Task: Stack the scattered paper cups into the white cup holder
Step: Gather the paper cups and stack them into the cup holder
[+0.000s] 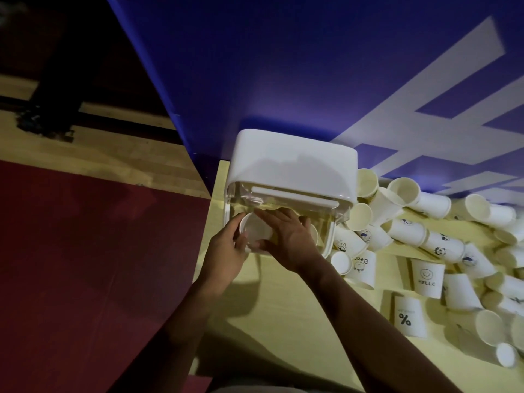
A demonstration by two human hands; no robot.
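To the right of the white cup holder (292, 165), the scattered cups (405, 231) lie in a heap on the tabletop (283, 321). Among them the HELLO cup (427, 276) has this word under a smiling face, the % cup (409, 319) lies nearer to me, and the panda cup (442, 246) shows small pandas. At the holder's clear front I hold one paper cup (255, 229), mouth up. The fingers of my left hand (226, 251) are curled round its left side; my right hand (289, 239) lies over it, fingers a little apart, thumb pressed on its near side
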